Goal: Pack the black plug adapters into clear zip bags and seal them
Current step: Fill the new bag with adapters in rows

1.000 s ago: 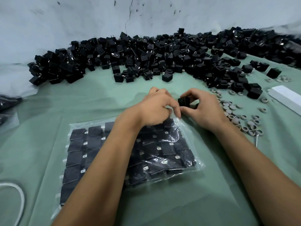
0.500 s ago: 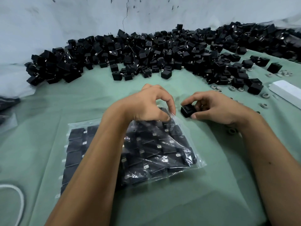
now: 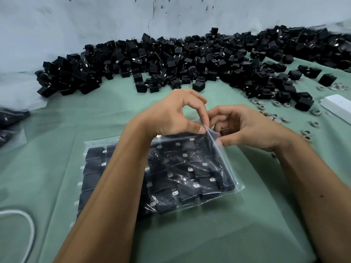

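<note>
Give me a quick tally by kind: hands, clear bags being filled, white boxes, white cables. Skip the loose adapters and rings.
Bare hands: 2 (left hand, right hand)
Clear plastic zip bag: 1
Flat white box: 1
White cable: 1
Total: 5

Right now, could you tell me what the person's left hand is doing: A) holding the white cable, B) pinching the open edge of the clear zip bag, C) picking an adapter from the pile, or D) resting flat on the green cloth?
B: the left hand pinches the raised mouth of the clear zip bag between thumb and forefinger, beside the right hand.
</note>
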Motion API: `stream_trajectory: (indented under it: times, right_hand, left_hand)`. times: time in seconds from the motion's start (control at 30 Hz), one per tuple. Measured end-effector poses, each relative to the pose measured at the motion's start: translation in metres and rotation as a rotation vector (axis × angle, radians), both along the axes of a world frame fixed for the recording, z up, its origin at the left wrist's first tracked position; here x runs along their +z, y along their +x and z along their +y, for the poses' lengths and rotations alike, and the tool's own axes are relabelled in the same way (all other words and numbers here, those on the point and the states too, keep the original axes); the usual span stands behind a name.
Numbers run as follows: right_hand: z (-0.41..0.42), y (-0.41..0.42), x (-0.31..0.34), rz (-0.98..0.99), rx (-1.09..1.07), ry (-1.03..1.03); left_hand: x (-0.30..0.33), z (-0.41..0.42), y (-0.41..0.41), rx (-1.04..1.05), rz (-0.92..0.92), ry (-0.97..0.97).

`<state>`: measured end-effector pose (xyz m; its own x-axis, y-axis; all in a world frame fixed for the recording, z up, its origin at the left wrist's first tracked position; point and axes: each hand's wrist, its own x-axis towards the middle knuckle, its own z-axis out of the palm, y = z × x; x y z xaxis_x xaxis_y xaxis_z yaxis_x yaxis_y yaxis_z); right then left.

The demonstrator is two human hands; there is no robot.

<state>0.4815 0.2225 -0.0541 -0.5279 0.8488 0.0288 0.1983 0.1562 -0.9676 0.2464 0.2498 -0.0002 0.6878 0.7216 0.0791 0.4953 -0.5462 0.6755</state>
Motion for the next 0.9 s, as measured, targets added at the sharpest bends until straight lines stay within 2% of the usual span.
stream_trajectory:
  times: [0.13, 0.3, 0.47, 0.63, 0.8, 0.9]
  right_hand:
    - [0.000, 0.000, 0.001, 0.071, 0.085, -0.037]
    - [0.002, 0.007, 0.001, 0.072, -0.081, 0.010]
    - [0.000, -0.007, -0.003, 0.039, 0.048, -0.085]
    - [0.001, 0.002, 0.000, 0.059, 0.058, -0.098]
    - [-0.002, -0.007, 0.001, 0.112, 0.273, -0.110]
    - [0.001, 0.001, -0.001, 0.146, 0.101, -0.112]
  left_hand:
    - [0.000, -0.001, 0.001, 0.013, -0.002, -0.010]
    - [-0.001, -0.001, 0.000, 0.021, 0.000, -0.009]
    - [0.001, -0.003, 0.001, 0.049, 0.023, 0.000]
    - [0.002, -0.004, 0.000, 0.057, 0.026, 0.003]
    - [0.002, -0.004, 0.000, 0.056, 0.020, -0.002]
    - [0.002, -0.004, 0.000, 0.052, 0.011, -0.008]
